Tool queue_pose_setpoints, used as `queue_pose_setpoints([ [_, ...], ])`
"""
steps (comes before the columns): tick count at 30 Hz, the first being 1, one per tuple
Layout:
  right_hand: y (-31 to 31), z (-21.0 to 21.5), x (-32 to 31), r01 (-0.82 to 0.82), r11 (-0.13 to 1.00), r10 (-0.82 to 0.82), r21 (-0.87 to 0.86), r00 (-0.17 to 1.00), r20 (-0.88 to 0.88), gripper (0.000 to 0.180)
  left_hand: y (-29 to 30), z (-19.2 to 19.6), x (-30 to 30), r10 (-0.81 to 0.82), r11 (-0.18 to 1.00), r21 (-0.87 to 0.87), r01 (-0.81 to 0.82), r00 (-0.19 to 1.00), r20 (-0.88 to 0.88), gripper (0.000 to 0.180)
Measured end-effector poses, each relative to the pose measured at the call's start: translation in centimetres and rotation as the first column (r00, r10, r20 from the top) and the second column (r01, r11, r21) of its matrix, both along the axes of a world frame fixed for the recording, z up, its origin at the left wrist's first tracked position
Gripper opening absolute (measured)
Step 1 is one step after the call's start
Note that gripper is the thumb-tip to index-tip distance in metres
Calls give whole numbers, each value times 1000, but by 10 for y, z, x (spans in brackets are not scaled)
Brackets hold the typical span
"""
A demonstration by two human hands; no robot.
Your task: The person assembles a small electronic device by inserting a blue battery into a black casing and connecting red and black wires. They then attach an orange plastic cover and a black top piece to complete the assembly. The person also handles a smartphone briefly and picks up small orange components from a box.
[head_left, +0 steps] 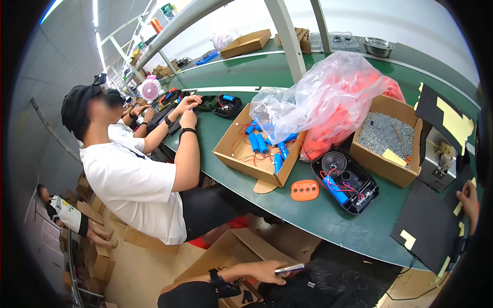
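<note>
My left hand (271, 272) is low in front of me, below the table edge, its fingers closed round a thin phone (290, 268) with a pale edge. At the far right, my right hand (468, 203) is beside a black board (429, 226) patched with yellow tape. Its fingers are loosely bent and apart, with nothing visible in them. On the table between lies an opened black speaker housing (345, 180) with a round speaker, a blue battery and red wires. An orange oval plate (305, 190) with several holes lies beside it.
A cardboard box (246, 163) holds blue wired batteries; another (385, 172) holds small metal screws. Clear bags (336, 102) with red parts sit between and behind them. A small metal machine (440, 161) stands at right. A co-worker (131, 185) sits at left, hands at another black housing (226, 106).
</note>
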State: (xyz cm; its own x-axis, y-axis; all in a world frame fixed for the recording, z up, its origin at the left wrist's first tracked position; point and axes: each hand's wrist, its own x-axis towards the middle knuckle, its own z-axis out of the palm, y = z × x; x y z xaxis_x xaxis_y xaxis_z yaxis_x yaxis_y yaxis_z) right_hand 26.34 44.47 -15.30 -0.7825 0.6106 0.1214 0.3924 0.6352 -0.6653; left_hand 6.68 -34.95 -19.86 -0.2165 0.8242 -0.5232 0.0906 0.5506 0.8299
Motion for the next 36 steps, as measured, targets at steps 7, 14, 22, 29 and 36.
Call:
queue_pose_setpoints([
  [7,-31,40,-19,-29,993,21,116,997,75,36,47,42,22,323,823,97,-560,601,731,41],
  [14,-73,76,-27,2,979,-43,205,980,195,34,64,42,40,324,780,46,-625,465,824,49],
  [22,-78,79,-29,37,982,-78,183,972,222,32,64,40,41,312,770,37,-636,428,848,47],
  [29,-80,82,-30,18,982,-61,187,973,225,33,63,39,41,315,770,52,-636,450,836,47],
  [36,-78,80,-30,18,985,-58,174,972,228,31,60,33,42,318,760,40,-649,425,848,41],
])
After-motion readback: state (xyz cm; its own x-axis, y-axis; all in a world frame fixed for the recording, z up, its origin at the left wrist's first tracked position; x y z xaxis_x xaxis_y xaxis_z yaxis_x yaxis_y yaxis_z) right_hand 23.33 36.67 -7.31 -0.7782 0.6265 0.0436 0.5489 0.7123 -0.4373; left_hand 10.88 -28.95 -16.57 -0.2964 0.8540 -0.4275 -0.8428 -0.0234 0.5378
